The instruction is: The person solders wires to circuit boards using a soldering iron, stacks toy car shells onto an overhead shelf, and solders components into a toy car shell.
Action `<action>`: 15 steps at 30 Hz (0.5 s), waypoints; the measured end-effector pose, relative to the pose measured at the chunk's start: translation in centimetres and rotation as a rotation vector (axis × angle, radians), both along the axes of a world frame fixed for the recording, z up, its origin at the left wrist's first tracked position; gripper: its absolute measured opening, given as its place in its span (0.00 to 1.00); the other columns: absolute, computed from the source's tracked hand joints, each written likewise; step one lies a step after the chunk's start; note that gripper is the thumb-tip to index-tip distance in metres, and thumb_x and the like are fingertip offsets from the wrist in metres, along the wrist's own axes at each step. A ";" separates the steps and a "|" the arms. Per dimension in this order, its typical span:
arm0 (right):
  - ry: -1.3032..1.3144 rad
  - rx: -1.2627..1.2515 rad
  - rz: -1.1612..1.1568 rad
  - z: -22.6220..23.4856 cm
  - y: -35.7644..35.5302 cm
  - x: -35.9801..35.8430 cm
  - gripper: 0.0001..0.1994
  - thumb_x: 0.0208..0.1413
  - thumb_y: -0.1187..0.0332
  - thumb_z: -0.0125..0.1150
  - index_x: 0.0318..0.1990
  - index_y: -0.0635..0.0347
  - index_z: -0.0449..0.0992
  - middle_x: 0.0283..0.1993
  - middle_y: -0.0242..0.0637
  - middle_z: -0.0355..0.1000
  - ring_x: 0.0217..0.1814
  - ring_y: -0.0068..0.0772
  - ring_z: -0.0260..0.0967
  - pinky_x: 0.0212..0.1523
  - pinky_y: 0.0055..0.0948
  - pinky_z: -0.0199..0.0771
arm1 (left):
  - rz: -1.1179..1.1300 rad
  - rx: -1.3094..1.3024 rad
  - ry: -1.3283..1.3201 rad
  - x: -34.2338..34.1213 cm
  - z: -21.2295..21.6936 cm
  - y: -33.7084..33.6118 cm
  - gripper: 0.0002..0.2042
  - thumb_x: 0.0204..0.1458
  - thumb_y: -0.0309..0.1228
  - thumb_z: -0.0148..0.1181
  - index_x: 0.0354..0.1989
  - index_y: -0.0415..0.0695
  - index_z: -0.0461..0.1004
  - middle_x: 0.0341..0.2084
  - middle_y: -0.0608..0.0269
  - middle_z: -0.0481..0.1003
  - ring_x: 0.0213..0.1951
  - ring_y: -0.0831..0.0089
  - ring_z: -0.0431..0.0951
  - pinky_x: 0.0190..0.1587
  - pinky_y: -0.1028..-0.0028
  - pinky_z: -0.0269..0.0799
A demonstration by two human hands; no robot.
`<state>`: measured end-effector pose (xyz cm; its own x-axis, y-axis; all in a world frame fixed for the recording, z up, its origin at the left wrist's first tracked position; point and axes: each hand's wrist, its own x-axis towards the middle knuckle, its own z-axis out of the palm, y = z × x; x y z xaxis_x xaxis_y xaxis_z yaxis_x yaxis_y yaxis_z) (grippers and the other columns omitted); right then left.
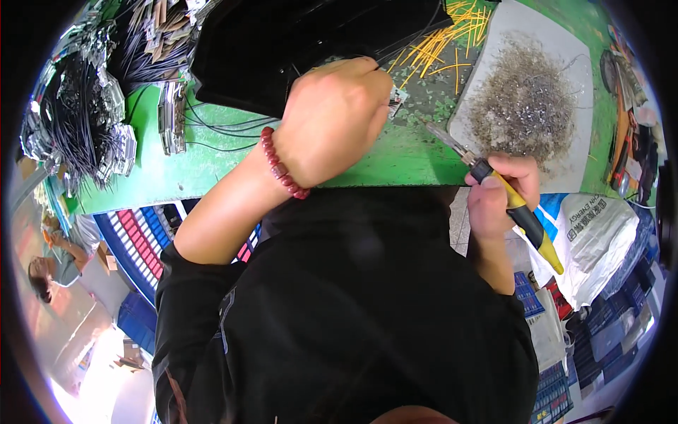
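My left hand (pixel 337 116), with a dark red bead bracelet at the wrist, is closed above the green table, back of the hand upward. A small silvery part (pixel 398 102) sticks out at its fingertips, mostly hidden by the hand. My right hand (pixel 503 194) grips a yellow and black soldering iron (pixel 534 230) like a pen. The iron's metal tip points up and left, a short way from the silvery part and apart from it. Thin black wires (pixel 222 128) run from a silvery stack (pixel 171 118) toward my left wrist.
Loose yellow wires (pixel 431 53) lie at the back beside a black plastic tray (pixel 244 53). A pale board (pixel 583 99) bears a heap of grey-brown debris. Bundles of silvery parts with black wires (pixel 78 113) crowd the left. A white bag (pixel 597 233) hangs near the right front edge.
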<state>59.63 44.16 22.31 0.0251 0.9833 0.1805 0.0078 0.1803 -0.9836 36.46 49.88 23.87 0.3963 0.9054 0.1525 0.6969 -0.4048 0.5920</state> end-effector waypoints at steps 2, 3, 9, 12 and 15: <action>0.004 0.008 0.002 -0.1 0.1 -0.5 0.10 0.49 0.71 0.57 0.36 0.66 0.67 0.24 0.39 0.67 0.20 0.25 0.65 0.23 0.22 0.67 | 0.000 0.024 0.019 -0.1 -0.1 -0.1 0.03 0.43 0.22 0.58 0.23 0.40 0.69 0.22 0.59 0.69 0.28 0.58 0.73 0.29 0.65 0.69; -0.023 0.005 0.008 -0.2 0.2 -0.6 0.10 0.49 0.70 0.57 0.36 0.67 0.67 0.24 0.39 0.66 0.20 0.25 0.64 0.24 0.22 0.67 | 0.005 0.023 0.018 -0.2 -0.1 -0.2 0.03 0.43 0.22 0.58 0.23 0.40 0.69 0.22 0.59 0.69 0.28 0.58 0.73 0.29 0.65 0.69; -0.103 0.018 0.036 -1.0 0.3 -0.4 0.11 0.51 0.69 0.57 0.37 0.67 0.67 0.25 0.39 0.68 0.21 0.24 0.66 0.24 0.21 0.67 | -0.010 0.023 0.018 -0.3 -0.3 -0.1 0.03 0.44 0.23 0.58 0.23 0.40 0.69 0.23 0.59 0.69 0.29 0.57 0.73 0.29 0.64 0.69; -0.136 0.027 0.074 -1.0 0.3 -0.3 0.11 0.52 0.68 0.58 0.37 0.67 0.67 0.25 0.39 0.69 0.22 0.24 0.67 0.25 0.21 0.67 | 0.002 0.044 0.032 -0.2 -0.3 -0.2 0.03 0.44 0.24 0.58 0.24 0.40 0.70 0.23 0.59 0.69 0.29 0.57 0.73 0.30 0.64 0.70; -0.188 0.026 0.109 -1.1 0.4 -0.2 0.11 0.53 0.67 0.58 0.37 0.66 0.67 0.25 0.39 0.69 0.22 0.23 0.66 0.25 0.21 0.67 | 0.003 0.045 0.064 -0.1 -0.3 -0.1 0.03 0.44 0.25 0.58 0.24 0.40 0.70 0.24 0.59 0.70 0.30 0.57 0.73 0.30 0.63 0.70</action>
